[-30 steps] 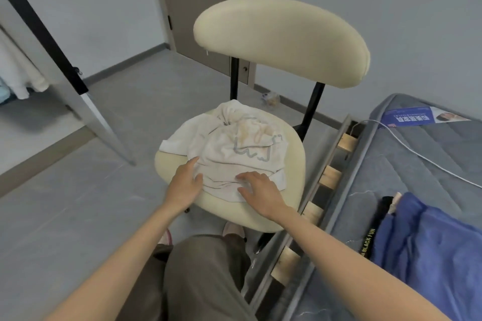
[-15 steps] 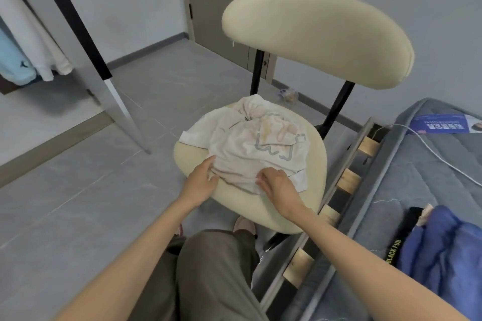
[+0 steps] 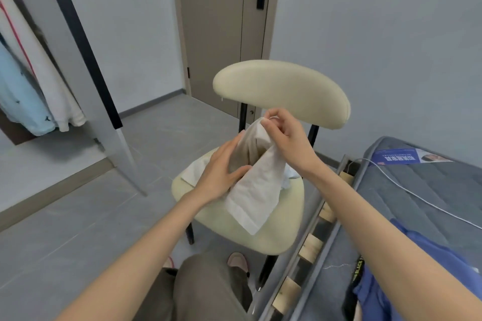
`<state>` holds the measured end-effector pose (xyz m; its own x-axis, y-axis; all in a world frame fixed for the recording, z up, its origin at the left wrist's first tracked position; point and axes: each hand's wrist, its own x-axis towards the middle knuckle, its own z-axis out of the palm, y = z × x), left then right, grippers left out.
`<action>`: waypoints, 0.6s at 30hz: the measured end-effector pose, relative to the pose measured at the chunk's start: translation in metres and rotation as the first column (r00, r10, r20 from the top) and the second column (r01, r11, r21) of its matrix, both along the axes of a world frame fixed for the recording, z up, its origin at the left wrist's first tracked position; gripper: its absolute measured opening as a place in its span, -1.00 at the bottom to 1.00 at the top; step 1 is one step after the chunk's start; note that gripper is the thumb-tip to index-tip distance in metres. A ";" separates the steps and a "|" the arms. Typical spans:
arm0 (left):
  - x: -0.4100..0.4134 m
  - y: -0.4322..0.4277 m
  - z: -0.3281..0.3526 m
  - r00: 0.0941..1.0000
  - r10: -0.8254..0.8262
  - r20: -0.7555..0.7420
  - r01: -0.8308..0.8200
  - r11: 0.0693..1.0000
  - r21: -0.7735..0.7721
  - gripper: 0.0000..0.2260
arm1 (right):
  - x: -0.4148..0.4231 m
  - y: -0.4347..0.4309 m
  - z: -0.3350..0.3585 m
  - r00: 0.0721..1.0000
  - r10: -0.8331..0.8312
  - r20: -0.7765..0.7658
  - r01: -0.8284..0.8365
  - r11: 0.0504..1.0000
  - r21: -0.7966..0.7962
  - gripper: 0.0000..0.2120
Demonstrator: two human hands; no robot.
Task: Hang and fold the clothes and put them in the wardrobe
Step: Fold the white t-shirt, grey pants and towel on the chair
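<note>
A white garment (image 3: 254, 190) hangs above the cream chair seat (image 3: 284, 227), its lower part still lying on the seat. My right hand (image 3: 285, 135) pinches the garment's top edge in front of the chair back (image 3: 281, 91). My left hand (image 3: 221, 172) is lower on the cloth, thumb on the front and fingers reaching inside its opening. Clothes hang in the open wardrobe (image 3: 28, 101) at the far left.
A mirrored wardrobe door (image 3: 99, 101) stands open between the wardrobe and the chair. A bed with a grey mattress (image 3: 427, 198) lies at the right, with a blue garment (image 3: 407, 276), a white cable (image 3: 417, 195) and a leaflet on it. A closed door (image 3: 221, 34) is behind the chair.
Both hands lay on the garment on the seat; now the right hand has lifted its edge up to the chair back and the left hand has slid into it. The view has tilted up.
</note>
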<state>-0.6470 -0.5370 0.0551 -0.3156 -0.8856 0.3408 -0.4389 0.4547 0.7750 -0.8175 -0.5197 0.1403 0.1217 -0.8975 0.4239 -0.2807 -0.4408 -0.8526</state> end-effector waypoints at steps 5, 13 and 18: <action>-0.012 0.011 0.023 0.990 0.111 -0.084 -0.113 0.993 -0.014 -0.89 | -0.019 0.021 0.032 0.995 -0.042 0.096 0.042 0.999 0.001 -0.91; 0.003 0.042 0.096 0.980 -0.069 -0.187 0.108 0.973 0.202 -0.64 | -0.045 0.010 0.025 0.952 -0.298 0.071 0.287 0.948 0.136 -0.90; 0.006 0.050 0.125 0.907 0.091 -0.411 0.011 0.971 0.240 -0.64 | -0.020 0.014 0.019 0.911 -0.392 -0.126 0.393 0.919 -0.021 -0.92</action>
